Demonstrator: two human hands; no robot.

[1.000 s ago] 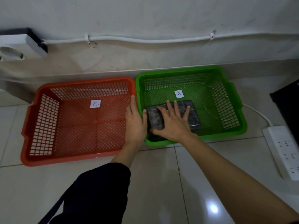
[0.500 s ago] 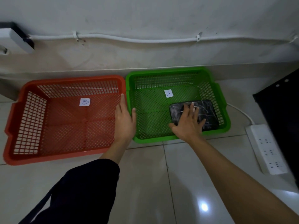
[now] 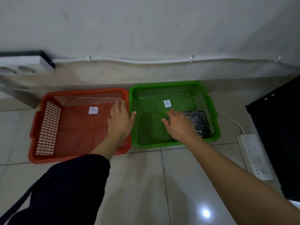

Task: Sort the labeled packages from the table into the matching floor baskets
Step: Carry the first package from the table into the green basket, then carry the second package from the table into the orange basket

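Two mesh baskets stand side by side on the floor against the wall. The orange basket (image 3: 37, 130) on the left carries a white label (image 3: 93, 110) and holds nothing. The green basket (image 3: 170, 83) on the right has a label marked A (image 3: 167, 103). A dark wrapped package (image 3: 201, 120) lies flat in its near right corner. My right hand (image 3: 180, 125) hovers over the package's left part with fingers apart, hiding that part and gripping nothing. My left hand (image 3: 119, 122) is spread flat over the orange basket's right side, beside the green basket's rim.
A white power strip (image 3: 254, 156) lies on the tiles right of the green basket, its cord running behind the basket. A black panel (image 3: 279, 127) stands at the far right. A white cable (image 3: 146, 61) runs along the wall.
The package slid from the green basket's left side to its right near corner. My right hand has since come off it and shifted left. My left hand moved over the orange basket.
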